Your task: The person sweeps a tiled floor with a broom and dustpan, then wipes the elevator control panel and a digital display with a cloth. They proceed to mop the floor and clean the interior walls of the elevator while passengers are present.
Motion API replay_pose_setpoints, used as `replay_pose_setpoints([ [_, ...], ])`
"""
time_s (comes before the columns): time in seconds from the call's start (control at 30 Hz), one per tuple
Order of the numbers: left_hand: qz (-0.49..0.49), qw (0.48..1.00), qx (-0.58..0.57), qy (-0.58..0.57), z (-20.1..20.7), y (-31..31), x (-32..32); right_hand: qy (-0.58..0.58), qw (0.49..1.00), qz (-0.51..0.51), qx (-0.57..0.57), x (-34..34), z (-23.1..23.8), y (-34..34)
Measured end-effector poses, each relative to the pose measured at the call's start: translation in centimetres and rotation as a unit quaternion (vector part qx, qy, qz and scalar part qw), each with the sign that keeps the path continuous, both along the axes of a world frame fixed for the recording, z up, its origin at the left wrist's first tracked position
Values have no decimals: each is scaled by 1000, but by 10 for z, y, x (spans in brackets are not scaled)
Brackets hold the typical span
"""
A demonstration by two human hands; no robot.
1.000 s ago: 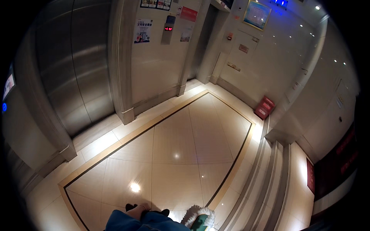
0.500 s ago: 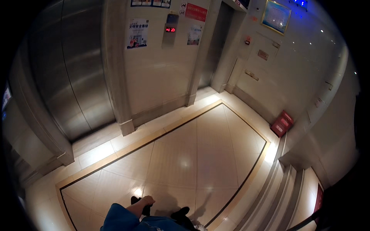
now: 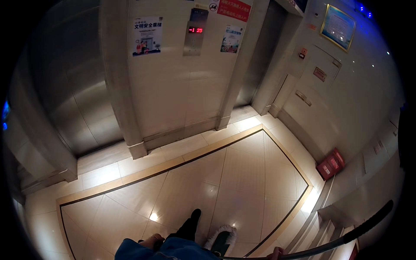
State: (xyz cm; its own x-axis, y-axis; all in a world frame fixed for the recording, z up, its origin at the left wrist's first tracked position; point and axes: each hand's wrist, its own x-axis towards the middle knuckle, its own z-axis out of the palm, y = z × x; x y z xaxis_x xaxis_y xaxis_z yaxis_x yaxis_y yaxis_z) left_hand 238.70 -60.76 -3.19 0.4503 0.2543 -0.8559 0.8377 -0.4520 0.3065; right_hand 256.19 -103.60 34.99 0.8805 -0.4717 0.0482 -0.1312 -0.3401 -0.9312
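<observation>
My right hand point(image 3: 276, 253) is at the bottom edge, its fingers wrapped round the grey pole of a mop. The pole point(image 3: 310, 250) slants up to the right and ends in a black grip point(image 3: 368, 222). Beside my foot, the flat mop head point(image 3: 222, 241) shows green on top with a white fringe and lies on the floor. My blue sleeve and body partly cover where pole and head meet. Close to my body on the left is my left hand point(image 3: 152, 241); its fingers are mostly hidden, and nothing shows in it.
Pale floor tiles point(image 3: 182, 186) have a dark-edged border. Metal elevator doors point(image 3: 82, 95) stand at the left, another elevator door point(image 3: 262, 56) at the back. A call panel point(image 3: 193, 41) hangs between them. A red box point(image 3: 330, 164) sits by the right wall, near steps point(image 3: 310, 237).
The pole and my right hand have come into clear view, and more of the mop head shows on the floor. My left hand is closer to my body. The view has shifted.
</observation>
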Motion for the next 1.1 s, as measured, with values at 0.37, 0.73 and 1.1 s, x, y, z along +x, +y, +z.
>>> replay_pose_setpoints([
  [0.37, -168, 976, 97, -100, -7, 110, 292, -107, 992, -15, 64, 263, 21, 29],
  [0.73, -33, 977, 105, -184, 43, 129, 548, -68, 993, 45, 86, 525, -24, 62],
  [1.1, 101, 991, 73, 42, 5, 121, 624, 19, 972, 190, 138, 803, -76, 156],
])
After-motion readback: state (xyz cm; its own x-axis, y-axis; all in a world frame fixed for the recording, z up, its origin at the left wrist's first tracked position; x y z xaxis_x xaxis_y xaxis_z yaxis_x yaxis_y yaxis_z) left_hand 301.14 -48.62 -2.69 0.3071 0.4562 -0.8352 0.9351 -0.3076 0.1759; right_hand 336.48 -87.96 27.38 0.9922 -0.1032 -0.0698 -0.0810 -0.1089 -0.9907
